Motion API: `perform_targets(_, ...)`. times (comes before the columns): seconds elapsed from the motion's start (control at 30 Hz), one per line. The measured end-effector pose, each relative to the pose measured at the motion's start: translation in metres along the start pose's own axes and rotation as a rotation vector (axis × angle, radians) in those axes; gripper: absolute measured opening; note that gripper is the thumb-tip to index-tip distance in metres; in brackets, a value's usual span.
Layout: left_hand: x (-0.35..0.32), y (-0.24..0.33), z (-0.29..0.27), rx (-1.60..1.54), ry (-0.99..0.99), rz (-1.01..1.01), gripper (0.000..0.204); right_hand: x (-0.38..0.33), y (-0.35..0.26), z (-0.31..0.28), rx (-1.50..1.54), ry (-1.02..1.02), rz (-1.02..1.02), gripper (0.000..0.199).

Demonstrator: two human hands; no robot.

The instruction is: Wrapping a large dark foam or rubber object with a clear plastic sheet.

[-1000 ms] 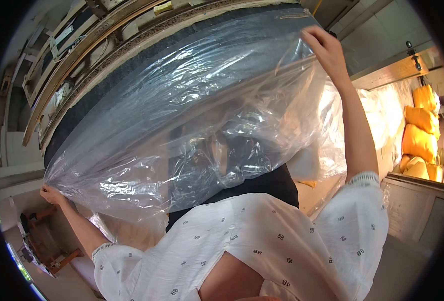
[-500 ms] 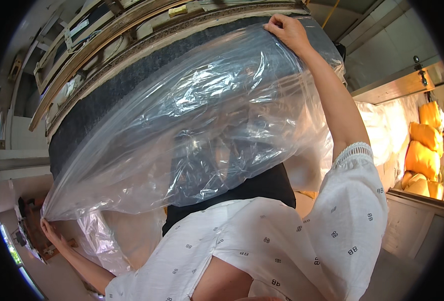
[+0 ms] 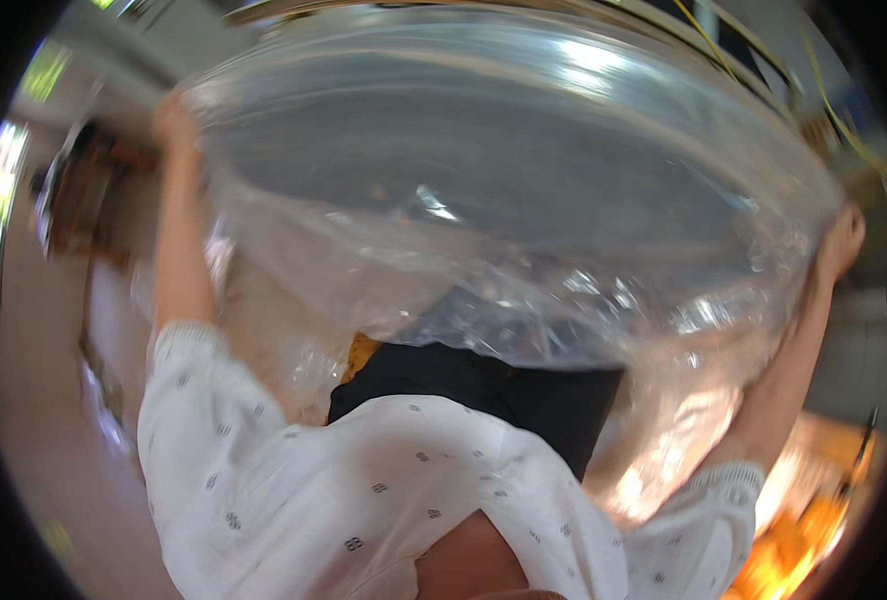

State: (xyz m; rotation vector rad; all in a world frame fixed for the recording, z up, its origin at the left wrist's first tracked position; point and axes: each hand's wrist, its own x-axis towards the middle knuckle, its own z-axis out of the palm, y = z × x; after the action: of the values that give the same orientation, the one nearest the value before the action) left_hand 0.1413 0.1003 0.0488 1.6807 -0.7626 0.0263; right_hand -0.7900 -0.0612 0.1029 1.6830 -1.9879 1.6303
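Note:
A wide sheet of clear plastic film [image 3: 503, 170] is stretched between my two hands, bulging over a dark table surface that shows through it. My left hand [image 3: 176, 125], blurred by motion, is closed on the film's far left corner. At the right, my right hand [image 3: 841, 240] is a fist gripping the opposite edge. Both arms are spread wide and raised. The film's near edge hangs crumpled in front of my black trousers [image 3: 463, 375].
Wooden rails [image 3: 303, 10] run along the far side. A yellow cord [image 3: 708, 40] hangs at the far right. Orange-yellow bundles [image 3: 793, 540] lie at the lower right, and a brown wooden stool-like piece [image 3: 93, 190] stands at the left.
My left hand has risen from low left to far left. My right hand has moved right and nearer. The film has spread wider and billowed, and the view has turned.

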Motion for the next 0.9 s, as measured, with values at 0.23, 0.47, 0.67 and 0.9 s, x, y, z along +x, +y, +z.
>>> perform_targets(0.23, -0.021, -0.016, 0.114, 0.093, -0.084, 0.197, 0.028, -0.050, 0.119, 0.031, -0.072, -0.146, 0.046, 0.033)
perform_targets(0.47, 0.006, -0.015, 0.163, 0.212, -0.149, 0.203, 0.027, -0.024, 0.132, 0.029, -0.159, -0.203, 0.033, 0.033)
perform_targets(0.67, 0.029, -0.025, 0.150, 0.159, -0.210, 0.228, 0.038, -0.021, 0.116, 0.056, -0.196, -0.150, 0.037, 0.037)
perform_targets(0.9, 0.048, -0.047, 0.152, 0.274, -0.074, 0.091, 0.037, -0.016, 0.133, 0.052, -0.235, -0.014, -0.036, 0.047)
